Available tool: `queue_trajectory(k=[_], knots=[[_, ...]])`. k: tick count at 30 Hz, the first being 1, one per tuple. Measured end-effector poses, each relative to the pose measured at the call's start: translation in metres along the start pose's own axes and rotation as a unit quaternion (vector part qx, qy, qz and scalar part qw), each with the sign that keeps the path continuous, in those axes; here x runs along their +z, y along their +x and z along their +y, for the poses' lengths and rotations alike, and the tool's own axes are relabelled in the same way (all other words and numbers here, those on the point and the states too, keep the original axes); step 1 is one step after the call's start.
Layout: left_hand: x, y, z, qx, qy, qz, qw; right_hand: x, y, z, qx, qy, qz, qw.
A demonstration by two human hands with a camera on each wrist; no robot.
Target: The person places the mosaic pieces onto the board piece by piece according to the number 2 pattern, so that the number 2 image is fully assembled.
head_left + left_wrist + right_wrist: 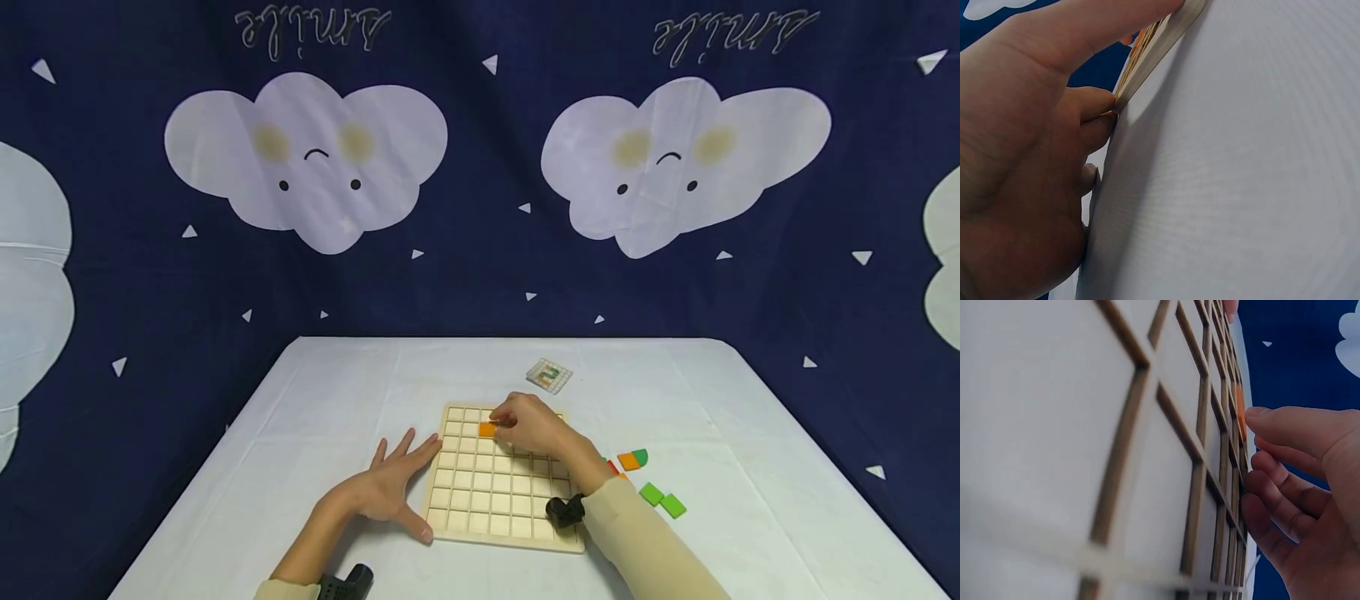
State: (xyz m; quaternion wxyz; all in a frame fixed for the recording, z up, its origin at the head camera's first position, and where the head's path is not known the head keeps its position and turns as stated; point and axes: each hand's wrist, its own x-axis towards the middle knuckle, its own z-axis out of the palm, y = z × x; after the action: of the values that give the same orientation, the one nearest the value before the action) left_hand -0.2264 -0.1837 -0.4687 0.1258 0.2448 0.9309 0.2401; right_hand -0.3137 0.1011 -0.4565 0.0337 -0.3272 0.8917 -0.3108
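Observation:
A square wooden grid board (pixel 480 483) lies on the white table. My left hand (pixel 382 487), fingers spread, rests along its left side; in the left wrist view its thumb and a fingertip touch the board's edge (pixel 1163 53). Near the far edge, an orange square tile (pixel 487 430) sits at a grid cell. The thumb and index finger of my right hand (pixel 532 423) pinch at the tile's right side. In the right wrist view the thumb tip meets the orange tile (pixel 1240 406), while the other fingers of the right hand (pixel 1310 481) are loosely curled. The fingers partly hide their contact.
Right of the board lie two green tiles (pixel 652 494), an orange tile (pixel 627 461) beside a green rounded piece (pixel 640 457), and a red piece (pixel 612 467) partly hidden by the right forearm. A small pattern card (pixel 550 375) lies beyond the board. A dark blue cloth hangs behind.

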Motion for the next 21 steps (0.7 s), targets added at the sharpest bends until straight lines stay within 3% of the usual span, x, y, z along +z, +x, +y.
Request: queue_trajectory(k=[12,21], knots=[[0.003,-0.002,-0.001,-0.004,0.001,-0.001,1.0000,-0.017,-0.022,0.015,0.021,-0.013,0.019,1.000],[0.000,0.000,-0.001,0.001,0.000,0.000,1.0000,-0.033,-0.038,0.030,0.049,0.009,0.035,0.998]])
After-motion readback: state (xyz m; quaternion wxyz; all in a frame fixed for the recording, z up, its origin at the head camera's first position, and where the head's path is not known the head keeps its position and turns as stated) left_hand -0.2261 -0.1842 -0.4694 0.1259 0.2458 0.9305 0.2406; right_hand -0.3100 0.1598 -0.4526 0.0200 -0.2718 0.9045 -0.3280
